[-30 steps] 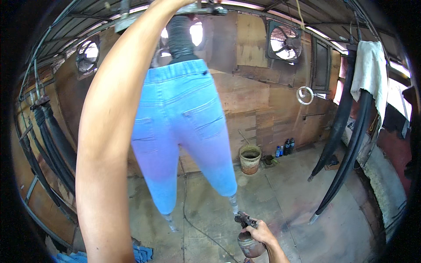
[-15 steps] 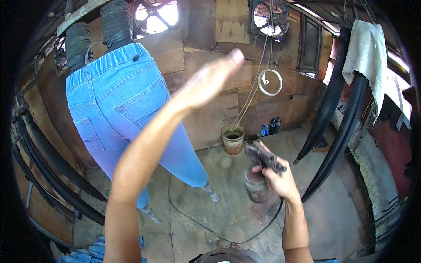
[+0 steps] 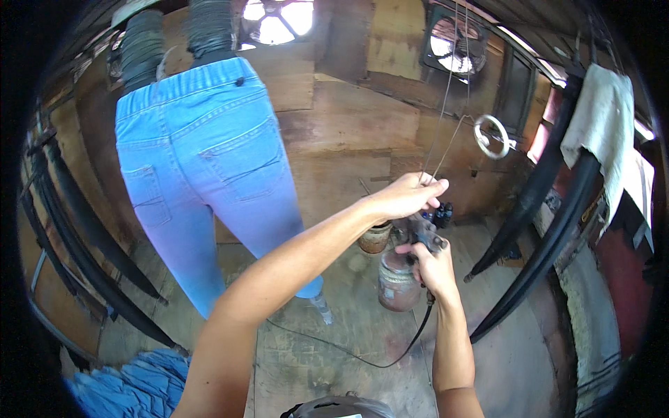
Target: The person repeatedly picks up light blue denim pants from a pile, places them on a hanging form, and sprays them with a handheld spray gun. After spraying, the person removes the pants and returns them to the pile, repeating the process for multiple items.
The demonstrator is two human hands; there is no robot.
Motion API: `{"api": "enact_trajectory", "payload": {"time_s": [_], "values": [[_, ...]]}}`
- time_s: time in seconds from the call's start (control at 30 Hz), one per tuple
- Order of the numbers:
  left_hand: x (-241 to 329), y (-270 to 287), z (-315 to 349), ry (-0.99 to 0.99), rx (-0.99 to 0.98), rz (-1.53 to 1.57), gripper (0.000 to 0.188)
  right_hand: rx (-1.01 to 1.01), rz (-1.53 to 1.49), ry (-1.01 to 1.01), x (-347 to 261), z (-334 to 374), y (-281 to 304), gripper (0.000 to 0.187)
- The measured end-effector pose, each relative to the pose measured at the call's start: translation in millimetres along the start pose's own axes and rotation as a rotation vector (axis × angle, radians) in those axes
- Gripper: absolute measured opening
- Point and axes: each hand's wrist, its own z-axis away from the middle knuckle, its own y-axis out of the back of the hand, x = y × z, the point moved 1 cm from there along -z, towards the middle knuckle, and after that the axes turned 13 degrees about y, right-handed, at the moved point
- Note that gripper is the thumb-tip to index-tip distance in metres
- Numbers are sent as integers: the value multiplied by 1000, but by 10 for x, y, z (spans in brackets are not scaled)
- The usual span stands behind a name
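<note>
A spray gun, likely rigid and bottom-heavy, is best held by its handle, clasped in the right hand; the left hand is half-curled, hold unclear.

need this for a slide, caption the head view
Beside blue jeans, the right hand grips a spray gun while the left hand is at a thin hanging cord.

dim overall | far fan opening blown out by daylight | white glare, right opening | my left hand softly lit | fisheye bends edges, corners black
</note>
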Motion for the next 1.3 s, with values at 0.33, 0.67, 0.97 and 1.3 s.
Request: {"api": "enact_trajectory", "payload": {"time_s": [0.33,0.67,0.97,1.3], "values": [[-1248,-194,867,-396,403,-299,53,246,-45,172,864,-127,170,13],[-4600,-86,3870,494,1570,765,24,116,123,310,1888,745,-1136,37],[-5951,991,4257,877,1103,725,84,-279,-207,-820,3410,433,-2635,61],[-5747,1679,3964,707,1046,456,47,-1,-577,-838,3536,319,-2767,39]]}}
